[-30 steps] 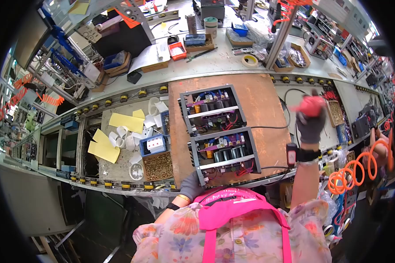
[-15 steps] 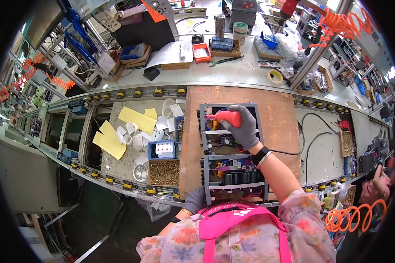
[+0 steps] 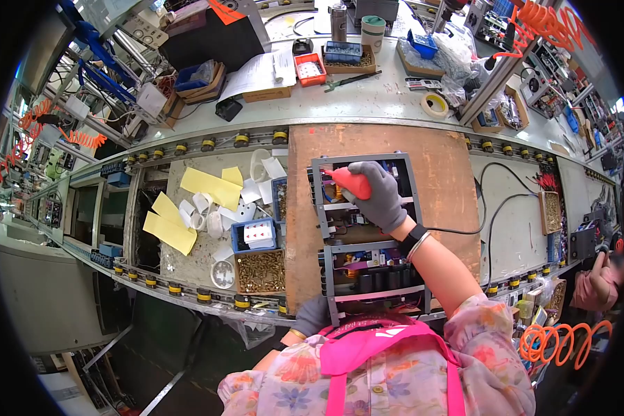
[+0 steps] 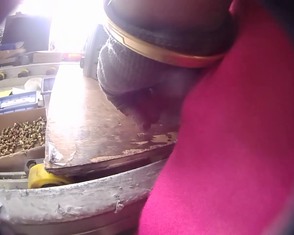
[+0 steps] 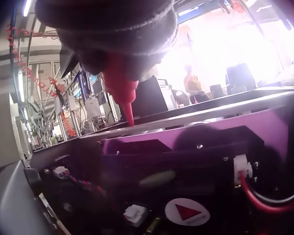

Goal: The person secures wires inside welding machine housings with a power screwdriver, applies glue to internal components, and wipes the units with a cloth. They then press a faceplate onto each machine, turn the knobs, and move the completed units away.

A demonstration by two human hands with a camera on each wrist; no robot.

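A crowded electronics workshop surrounds a white workbench (image 3: 367, 97), with a roller conveyor (image 3: 189, 290) running along its near side. On the conveyor lies a brown wooden board (image 3: 451, 184), scuffed and chipped at its near left corner. Two open grey metal-framed chassis stand on it one behind the other: the far chassis (image 3: 338, 206) towards the board's far edge, the near chassis (image 3: 374, 280) by its near edge, both packed with electronic components. Just beyond the board's left edge sit a cardboard tray (image 3: 238, 277) of brass-coloured parts and, behind that, a blue bin (image 3: 238, 244) with white cards in it. The gloved right hand (image 3: 383, 201) grips a red squeeze bottle (image 3: 353, 183) above the far chassis, its tapered nozzle (image 5: 129, 116) pointing towards that chassis's left side; whether the tip touches anything cannot be told. The gloved left hand (image 3: 313, 315) is at the board's near edge, beside the near chassis's left corner; its fingers are too hidden to tell their grip
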